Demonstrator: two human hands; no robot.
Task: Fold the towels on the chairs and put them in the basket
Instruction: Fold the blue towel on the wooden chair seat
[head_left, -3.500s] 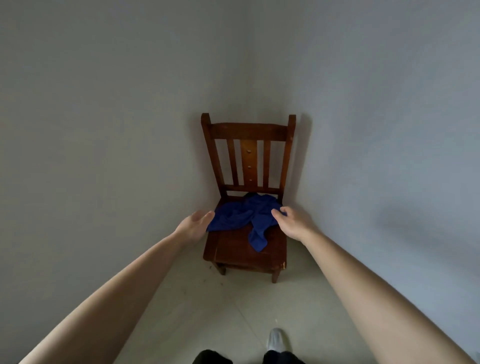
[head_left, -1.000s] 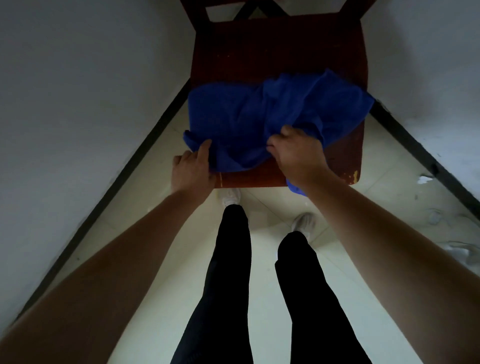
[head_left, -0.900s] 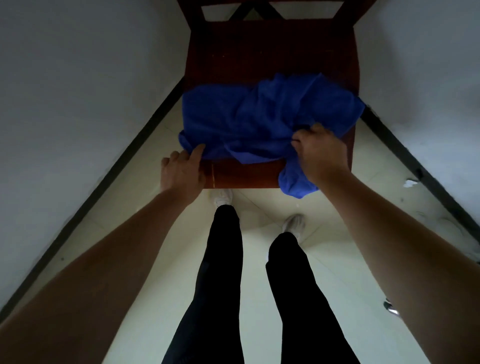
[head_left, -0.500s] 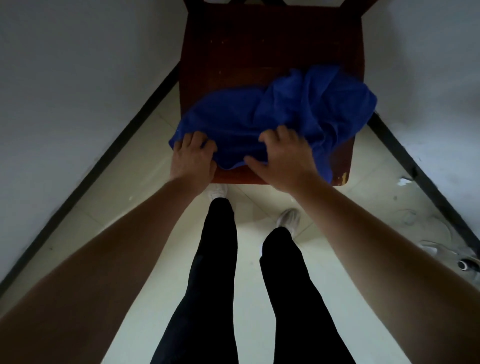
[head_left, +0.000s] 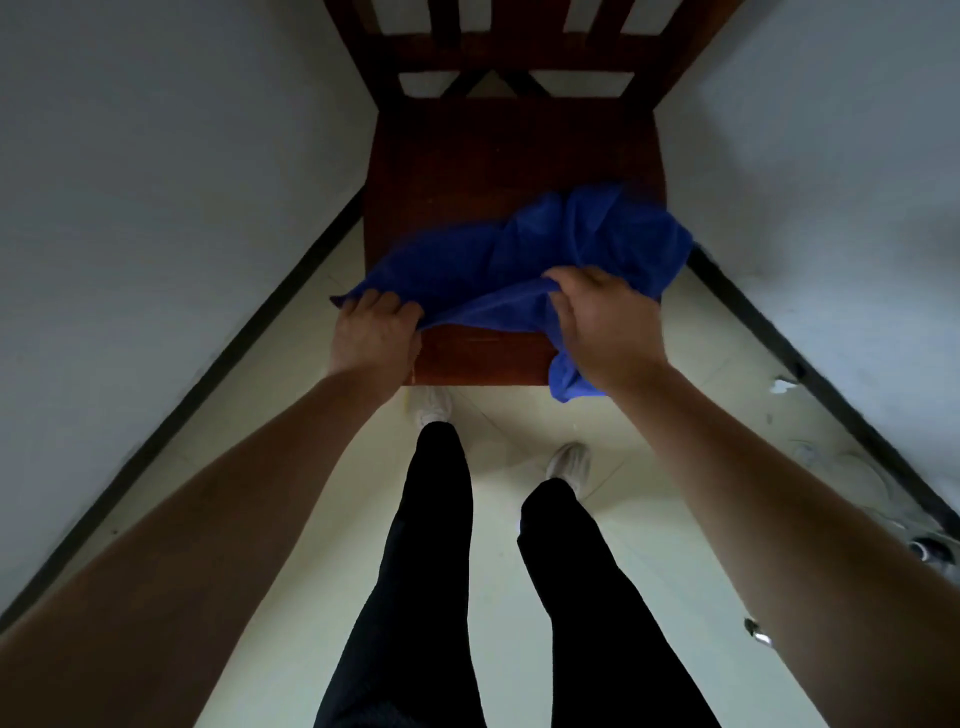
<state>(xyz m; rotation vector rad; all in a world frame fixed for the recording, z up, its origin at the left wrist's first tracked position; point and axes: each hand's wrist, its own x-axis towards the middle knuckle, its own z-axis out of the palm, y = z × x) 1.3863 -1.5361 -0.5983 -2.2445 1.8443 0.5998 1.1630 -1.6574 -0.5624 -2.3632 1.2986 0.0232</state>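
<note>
A crumpled blue towel (head_left: 524, 260) lies across the front half of a dark red wooden chair's seat (head_left: 498, 156). My left hand (head_left: 376, 332) grips the towel's near left corner at the seat's front left edge. My right hand (head_left: 602, 317) grips the towel's near edge further right, lifting a fold of it. A tail of the towel hangs over the seat's front edge under my right wrist. No basket is in view.
The chair stands in a corner between two grey walls (head_left: 156, 182) with dark skirting. My legs in black trousers (head_left: 431, 571) and white shoes stand on the pale tiled floor (head_left: 498, 415) right in front of the chair. Small debris lies along the right skirting.
Both hands, resting on the towel's near edge half a second ago, now grip it; my right hand has moved right and raised a fold. The towel has bunched toward the seat's front.
</note>
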